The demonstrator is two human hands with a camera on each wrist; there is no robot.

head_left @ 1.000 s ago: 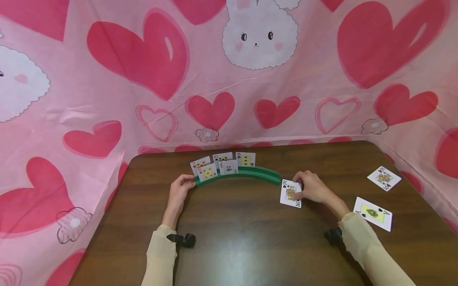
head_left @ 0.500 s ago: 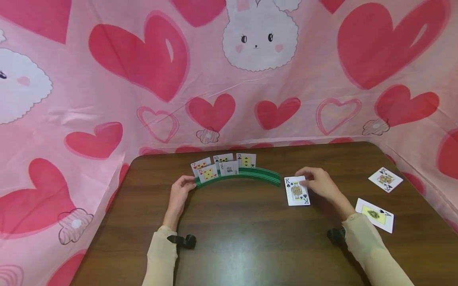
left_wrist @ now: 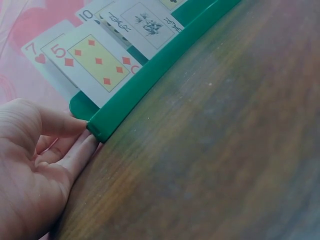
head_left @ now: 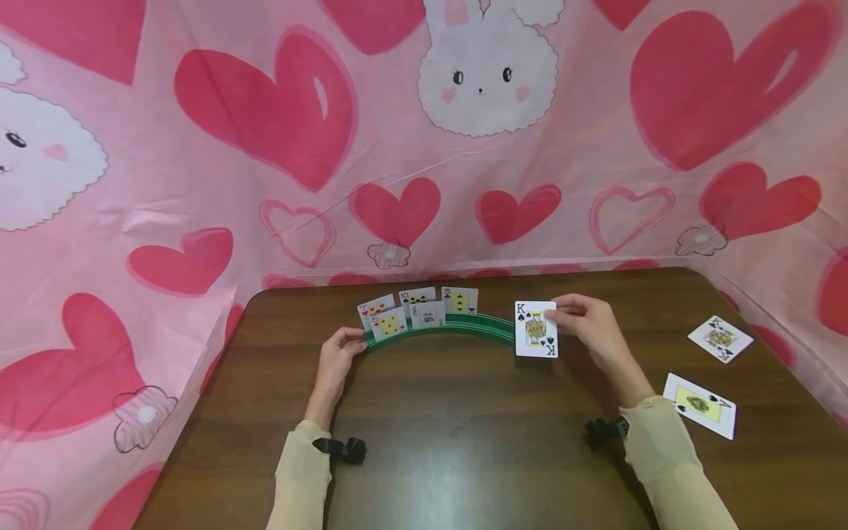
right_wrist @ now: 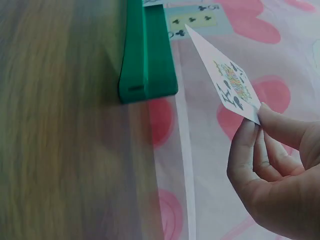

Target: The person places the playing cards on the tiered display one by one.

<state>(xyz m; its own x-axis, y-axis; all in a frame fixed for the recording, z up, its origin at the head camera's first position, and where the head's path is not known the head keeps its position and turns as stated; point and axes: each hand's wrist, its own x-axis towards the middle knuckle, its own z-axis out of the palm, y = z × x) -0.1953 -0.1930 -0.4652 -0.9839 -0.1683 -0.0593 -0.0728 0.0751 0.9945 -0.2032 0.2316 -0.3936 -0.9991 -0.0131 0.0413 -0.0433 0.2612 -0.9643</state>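
Note:
A curved green card holder (head_left: pixel 486 324) stands towards the back of the table. My left hand (head_left: pixel 336 362) pinches its left end between thumb and fingers. Upright in the holder are a seven of hearts (left_wrist: pixel 42 60), a five of diamonds (left_wrist: pixel 99 75), a black ten (head_left: pixel 416 296), a joker (left_wrist: pixel 147 26) and a three of clubs (head_left: pixel 460 300). My right hand (head_left: pixel 593 331) pinches the edge of a king of spades (head_left: pixel 535 340), thumb on its face. That card is raised near the holder's right end, apart from it in the right wrist view.
Another black king (head_left: pixel 721 339) and an ace of spades (head_left: pixel 701 406) lie face up on the right of the brown wooden table (head_left: pixel 457 427). A pink cloth (head_left: pixel 291 154) with hearts and rabbits hangs behind and at both sides.
The right hand has lifted the king of spades and turned it upright, after first drawing it slightly right and then back left. My left hand stays at the holder's end.

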